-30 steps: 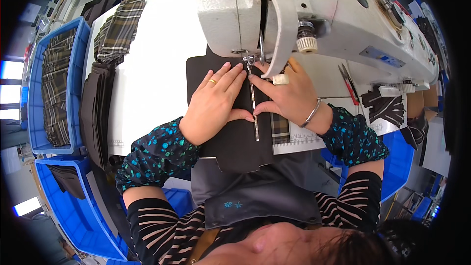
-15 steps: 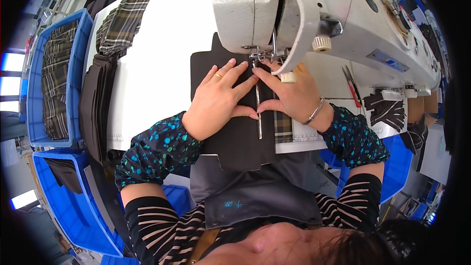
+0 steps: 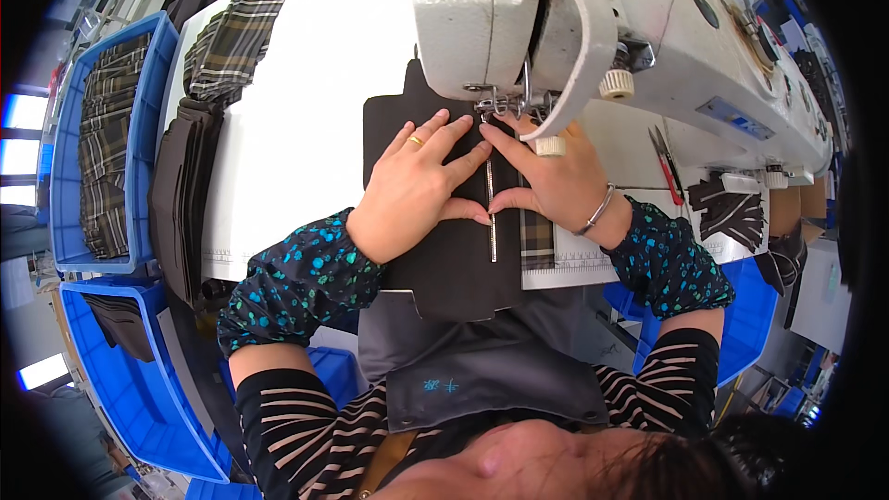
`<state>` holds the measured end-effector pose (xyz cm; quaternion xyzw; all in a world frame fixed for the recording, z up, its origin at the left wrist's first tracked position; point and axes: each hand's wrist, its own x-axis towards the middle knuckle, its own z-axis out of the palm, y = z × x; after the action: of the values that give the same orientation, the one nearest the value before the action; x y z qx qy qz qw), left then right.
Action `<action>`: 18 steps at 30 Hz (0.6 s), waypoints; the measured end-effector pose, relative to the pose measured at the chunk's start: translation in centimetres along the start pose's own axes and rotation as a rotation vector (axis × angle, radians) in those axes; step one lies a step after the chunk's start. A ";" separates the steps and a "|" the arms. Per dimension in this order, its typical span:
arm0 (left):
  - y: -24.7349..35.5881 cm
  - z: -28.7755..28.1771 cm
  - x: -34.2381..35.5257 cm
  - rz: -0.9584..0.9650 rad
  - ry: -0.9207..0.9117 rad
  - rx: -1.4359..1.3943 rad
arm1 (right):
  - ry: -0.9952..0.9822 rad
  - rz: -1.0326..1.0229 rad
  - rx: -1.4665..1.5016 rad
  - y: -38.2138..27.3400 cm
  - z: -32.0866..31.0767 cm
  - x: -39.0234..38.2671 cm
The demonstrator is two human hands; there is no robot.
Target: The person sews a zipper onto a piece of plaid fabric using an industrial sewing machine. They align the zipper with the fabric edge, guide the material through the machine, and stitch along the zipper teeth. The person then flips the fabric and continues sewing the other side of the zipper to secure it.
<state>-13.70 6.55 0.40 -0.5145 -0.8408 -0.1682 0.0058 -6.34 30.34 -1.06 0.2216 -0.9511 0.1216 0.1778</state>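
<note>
A dark brown fabric panel (image 3: 435,278) lies under the white sewing machine's (image 3: 676,56) presser foot (image 3: 485,107), with a narrow silver zipper-like strip (image 3: 493,241) running toward me along it. My left hand (image 3: 412,190) is open and pressed flat on the panel left of the strip, thumb and index finger touching beside it. My right hand (image 3: 560,176) is open too, fingertips on the panel at the strip's right near the foot, partly hidden by the machine's arm. A plaid fabric piece (image 3: 537,255) shows beneath the panel's right side.
Plaid pieces (image 3: 231,32) and stacked dark pieces (image 3: 181,204) lie on the table's left, beside blue bins (image 3: 143,380) holding fabric. Red-handled snips (image 3: 669,176) and striped scraps (image 3: 727,208) lie at right. Another blue bin (image 3: 755,315) is below the table's right side.
My left index finger has shifted right, closer to the strip. The machine, panel and both hands appear slightly farther right in the picture, as the view has shifted a little.
</note>
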 end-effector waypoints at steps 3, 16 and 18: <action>0.1 0.1 0.1 -0.014 0.006 -0.008 | -0.010 0.010 0.022 0.1 0.1 -0.1; 0.2 0.5 -0.3 -0.028 0.024 -0.016 | -0.028 0.017 -0.037 0.0 -0.2 0.2; 0.3 0.5 -0.4 -0.030 0.011 -0.006 | -0.025 0.015 -0.032 0.0 -0.3 0.3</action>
<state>-13.22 6.50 -0.09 -0.5011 -0.8478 -0.1735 0.0066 -6.50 30.31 -0.70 0.2132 -0.9566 0.1049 0.1685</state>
